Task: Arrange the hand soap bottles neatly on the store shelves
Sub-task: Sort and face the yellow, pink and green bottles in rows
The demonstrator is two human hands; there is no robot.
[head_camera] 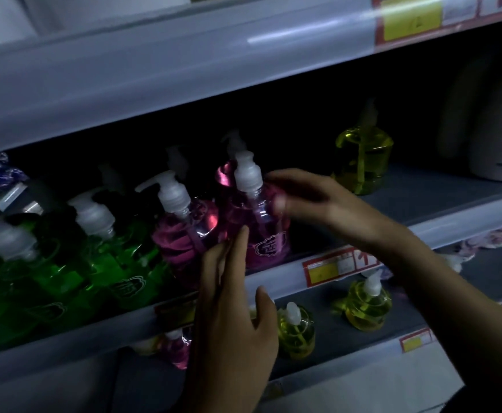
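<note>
Pink hand soap bottle (258, 225) sits upright at the front edge of the middle shelf (422, 210), long axis vertical, pump nozzle looks aimed back toward 11 o'clock. Right hand (312, 198) cups its right shoulder, fingers curled loosely on it, bit blurry. Left hand (238, 308) has fingers straight and pressed together, tips touching the lower left side. Looks like the squaring-up step; next I'd guess nudge it flush beside the other pink bottle (187, 231) at 9 o'clock.
</note>
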